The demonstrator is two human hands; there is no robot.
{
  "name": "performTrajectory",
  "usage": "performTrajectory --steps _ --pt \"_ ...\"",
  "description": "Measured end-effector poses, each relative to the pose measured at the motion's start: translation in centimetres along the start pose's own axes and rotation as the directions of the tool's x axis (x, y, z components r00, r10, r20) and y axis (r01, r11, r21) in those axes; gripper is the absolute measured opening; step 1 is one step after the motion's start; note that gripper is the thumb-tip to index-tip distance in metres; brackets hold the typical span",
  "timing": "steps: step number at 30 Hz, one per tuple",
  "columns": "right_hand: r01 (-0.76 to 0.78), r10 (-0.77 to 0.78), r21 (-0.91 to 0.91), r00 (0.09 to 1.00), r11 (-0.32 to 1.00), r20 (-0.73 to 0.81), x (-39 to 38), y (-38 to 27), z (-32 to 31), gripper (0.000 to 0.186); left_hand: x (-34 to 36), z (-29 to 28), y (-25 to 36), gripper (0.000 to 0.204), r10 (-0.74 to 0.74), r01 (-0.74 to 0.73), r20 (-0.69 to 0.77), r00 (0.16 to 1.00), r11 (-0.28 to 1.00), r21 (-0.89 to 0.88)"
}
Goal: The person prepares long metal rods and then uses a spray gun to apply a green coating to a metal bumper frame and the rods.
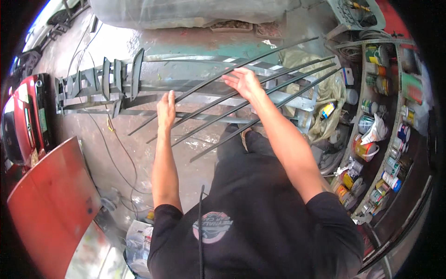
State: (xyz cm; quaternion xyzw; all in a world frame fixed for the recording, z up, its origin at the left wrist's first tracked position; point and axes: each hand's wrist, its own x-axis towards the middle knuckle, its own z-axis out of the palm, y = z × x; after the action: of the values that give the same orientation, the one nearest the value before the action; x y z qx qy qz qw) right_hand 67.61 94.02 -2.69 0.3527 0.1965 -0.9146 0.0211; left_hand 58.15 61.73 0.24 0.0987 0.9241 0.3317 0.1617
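Several long, thin black strips (260, 92) run slantwise side by side in front of me, rising toward the far right. At the near-left part of the farthest strip (200, 87), my left hand (166, 110) is closed with its fingers together, and the strip passes behind it. My right hand (244, 83) reaches the same strip farther along, palm down. Its fingers are apart, with the tips at the strip; whether they press on it cannot be seen. Beneath the strips stretches a long, low metal rack (204, 100) with flat bars.
Dark upright pieces (106, 78) stand on the rack's left end. Shelves at right hold paint cans (364, 148) and bottles. Crumpled plastic sheeting (320, 125) lies beside the rack. A red panel (58, 204) leans at lower left, near a red car part (29, 118). Cables (109, 149) cross the floor.
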Motion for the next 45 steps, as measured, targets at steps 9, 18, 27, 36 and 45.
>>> performTrajectory --steps 9,18,27,36,45 --pt "-0.016 0.022 0.035 0.981 0.999 -0.192 -1.0 -1.7 -1.8 0.047 -1.4 1.9 2.8 0.046 0.000 0.000 -0.007 1.000 0.998 -0.064" --pt "0.097 -0.192 -0.406 0.960 0.909 -0.201 -8.3 -1.6 2.8 0.049 -1.3 1.9 1.0 0.047 0.115 -0.107 -0.062 0.991 0.987 0.116" --pt "0.001 0.006 -0.712 1.000 0.702 0.007 -17.5 0.9 2.6 0.045 -7.0 -1.7 8.7 0.032 0.129 -0.190 -0.234 0.964 0.947 -0.260" --pt "0.318 0.437 -0.933 0.824 0.167 0.359 -23.0 4.4 -2.7 0.027 -22.9 3.2 16.0 0.029 0.299 0.289 0.500 0.813 0.539 -0.791" --pt "0.084 0.563 -0.954 0.791 0.289 0.240 -29.0 4.2 -9.7 0.040 -33.0 6.6 12.1 0.043 0.280 0.357 0.675 0.683 0.678 -0.642"
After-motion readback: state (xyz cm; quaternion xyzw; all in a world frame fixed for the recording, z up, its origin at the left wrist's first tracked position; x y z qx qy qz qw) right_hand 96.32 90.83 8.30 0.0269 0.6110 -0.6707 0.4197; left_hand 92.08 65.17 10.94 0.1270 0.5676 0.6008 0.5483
